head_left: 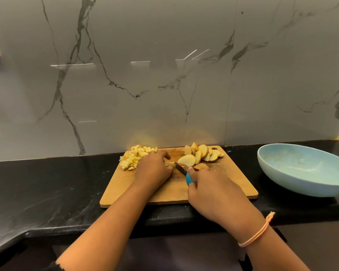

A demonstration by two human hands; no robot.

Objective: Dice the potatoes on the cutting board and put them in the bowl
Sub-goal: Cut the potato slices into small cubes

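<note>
left hand (155, 169): fingers curled down over a potato piece (169, 163), mid-board | right hand (211, 192): wrapped round the knife (181, 169) (blue handle), blade against that piece | diced potatoes (137, 156): heaped far-left on the cutting board (223, 184) | potato slices (202, 154): fanned far-right | bowl (301, 169): on the counter (47, 188), right of the board

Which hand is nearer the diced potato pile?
Left. The left hand, holding a potato piece, lies beside the diced potato pile; the right hand, gripping the knife, is farther right across the board.
</note>
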